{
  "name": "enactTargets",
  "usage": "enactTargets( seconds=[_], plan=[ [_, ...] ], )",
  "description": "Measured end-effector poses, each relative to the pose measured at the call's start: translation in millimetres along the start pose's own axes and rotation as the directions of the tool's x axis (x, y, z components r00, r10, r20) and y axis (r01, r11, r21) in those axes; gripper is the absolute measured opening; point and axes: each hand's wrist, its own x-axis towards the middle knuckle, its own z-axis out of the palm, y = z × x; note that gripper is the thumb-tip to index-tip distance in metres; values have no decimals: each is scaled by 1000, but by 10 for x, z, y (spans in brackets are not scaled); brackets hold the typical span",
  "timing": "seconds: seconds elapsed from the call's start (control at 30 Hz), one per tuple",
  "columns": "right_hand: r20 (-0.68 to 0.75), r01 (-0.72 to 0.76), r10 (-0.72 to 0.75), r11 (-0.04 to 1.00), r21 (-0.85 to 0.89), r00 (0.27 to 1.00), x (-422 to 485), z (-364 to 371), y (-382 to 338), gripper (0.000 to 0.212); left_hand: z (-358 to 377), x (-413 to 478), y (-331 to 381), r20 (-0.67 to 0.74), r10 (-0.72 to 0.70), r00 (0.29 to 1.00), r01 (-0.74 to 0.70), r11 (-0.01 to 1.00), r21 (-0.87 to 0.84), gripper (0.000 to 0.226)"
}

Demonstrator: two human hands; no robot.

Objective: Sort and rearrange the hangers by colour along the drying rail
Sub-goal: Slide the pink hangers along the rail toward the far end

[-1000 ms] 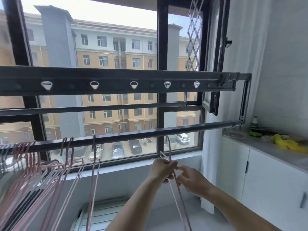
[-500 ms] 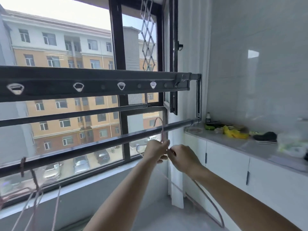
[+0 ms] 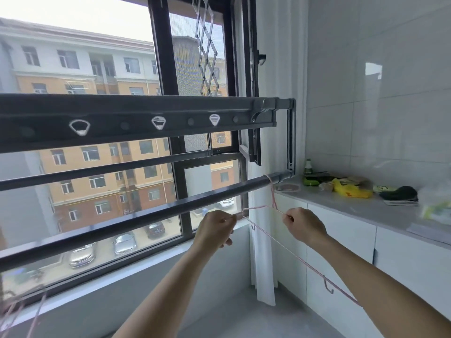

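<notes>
Hook: over rail, far right end.
Hands: left, right, each pinching pink hanger.
Risk: hook slipping off if released crooked.

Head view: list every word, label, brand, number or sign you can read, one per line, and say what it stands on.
None can be read.
yellow bag on the counter: red print, too blurred to read.
green bottle: label too small to read.
parked cars outside: plates too small to read.
</notes>
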Motion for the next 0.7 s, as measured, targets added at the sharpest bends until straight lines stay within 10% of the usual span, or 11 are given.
enactTargets(
  seconds=[0.4, 0.7],
  plan=[
    [149, -10, 42, 977, -211, 988, 271, -106, 124, 48, -92, -279, 270, -94, 76, 993, -54, 974, 222, 33],
    [-27, 492, -497, 864, -108, 867, -507, 65, -1305, 77, -1114, -1311, 10, -458, 44, 888, 188, 874, 448, 24]
  ],
)
